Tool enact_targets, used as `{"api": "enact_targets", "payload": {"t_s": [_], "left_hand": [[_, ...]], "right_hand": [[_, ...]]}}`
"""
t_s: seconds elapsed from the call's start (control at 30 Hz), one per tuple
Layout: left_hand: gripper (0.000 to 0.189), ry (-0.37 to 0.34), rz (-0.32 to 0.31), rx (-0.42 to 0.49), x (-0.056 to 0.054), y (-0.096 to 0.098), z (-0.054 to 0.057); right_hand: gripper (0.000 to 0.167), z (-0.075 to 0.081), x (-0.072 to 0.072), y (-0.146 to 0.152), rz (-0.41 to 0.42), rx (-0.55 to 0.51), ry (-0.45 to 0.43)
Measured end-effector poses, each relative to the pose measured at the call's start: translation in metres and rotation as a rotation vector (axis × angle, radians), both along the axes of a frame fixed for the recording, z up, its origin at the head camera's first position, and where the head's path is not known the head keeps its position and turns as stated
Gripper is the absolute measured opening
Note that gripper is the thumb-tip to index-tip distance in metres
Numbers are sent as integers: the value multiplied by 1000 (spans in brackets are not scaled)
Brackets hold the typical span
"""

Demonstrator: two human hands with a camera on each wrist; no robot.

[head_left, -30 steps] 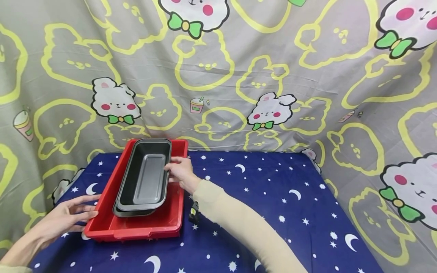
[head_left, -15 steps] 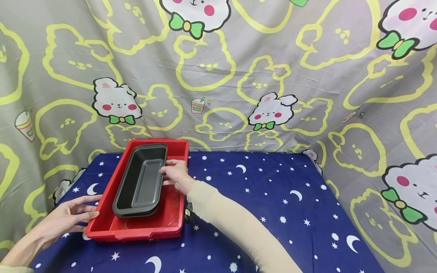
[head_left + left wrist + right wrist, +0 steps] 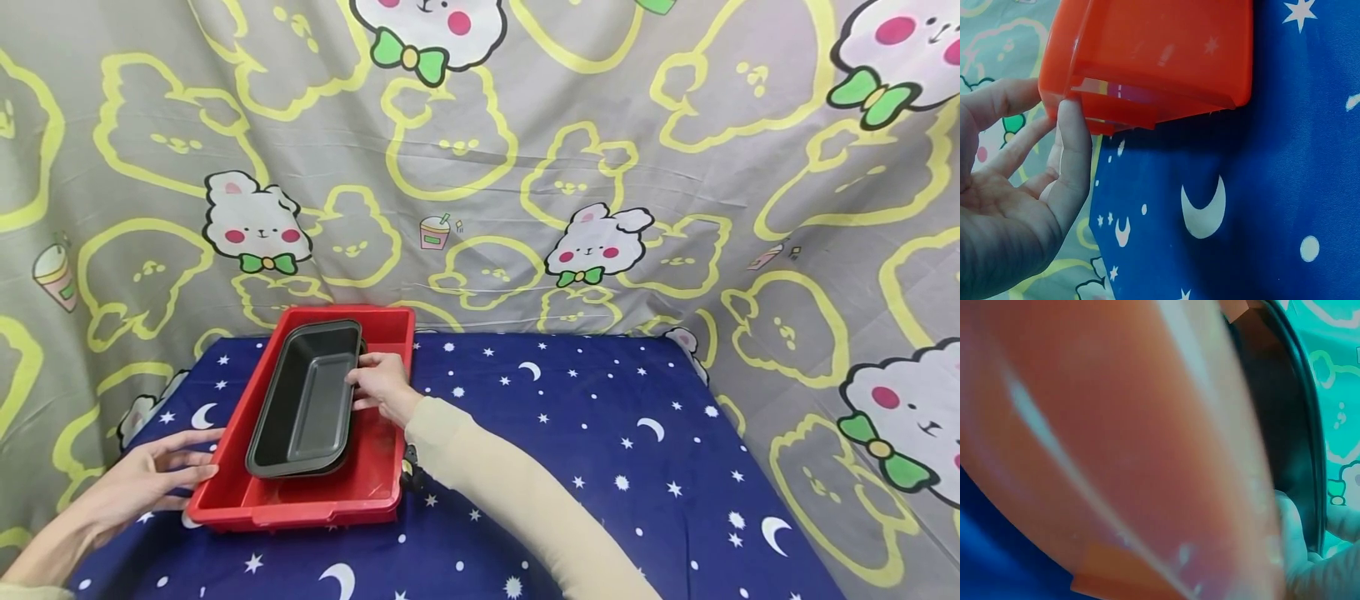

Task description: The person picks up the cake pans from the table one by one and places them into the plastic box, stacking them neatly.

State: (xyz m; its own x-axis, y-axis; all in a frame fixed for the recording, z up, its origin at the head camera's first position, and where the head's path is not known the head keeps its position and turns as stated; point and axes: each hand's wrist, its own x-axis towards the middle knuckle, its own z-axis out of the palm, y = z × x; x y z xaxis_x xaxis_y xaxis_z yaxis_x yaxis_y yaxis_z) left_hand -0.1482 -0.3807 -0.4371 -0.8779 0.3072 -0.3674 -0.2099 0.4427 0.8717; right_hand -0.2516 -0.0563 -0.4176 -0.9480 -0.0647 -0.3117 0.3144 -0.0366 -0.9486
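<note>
In the head view, a dark loaf pan [image 3: 309,400] sits in the red plastic bin [image 3: 292,515] at the left of the table, its long side along the bin. My right hand [image 3: 384,385] pinches the pan's right rim between thumb and fingers. Part of a second dark rim [image 3: 364,346] peeks out beneath that pan; most of it is hidden. Against the bin's left side rests my left hand [image 3: 153,475], fingers fairly straight, touching the outer wall and rim. The right wrist view shows the pan's dark wall [image 3: 1288,412] beside my fingertips, behind a blurred red bin wall.
A blue cloth [image 3: 570,467] with white moons and stars covers the table. Grey curtain [image 3: 495,100] with cartoon prints hangs behind and at both sides. Below my right wrist is a small dark object [image 3: 410,468], partly hidden by the sleeve.
My right hand has brought the upper loaf pan down and to the left, so it now covers most of the one beneath. The left hand and bin stay in place.
</note>
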Motion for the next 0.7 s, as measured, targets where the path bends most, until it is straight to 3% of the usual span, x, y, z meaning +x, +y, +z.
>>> {"api": "enact_targets", "payload": {"t_s": [0.23,0.47,0.53,0.7], "left_hand": [[53,4,-1,-2,1,2,0],[58,5,36,-32,1,4,1],[68,15,48,-63,1,6,3],[71,19,60,-80,1,8,3]], "right_hand": [[40,-1,-1,7,16,-58,-9],[35,11,-2,23,59,-157,-12],[36,14,-1,26,78,-161,-14],[36,19,2,36,127,-158,-18]]}}
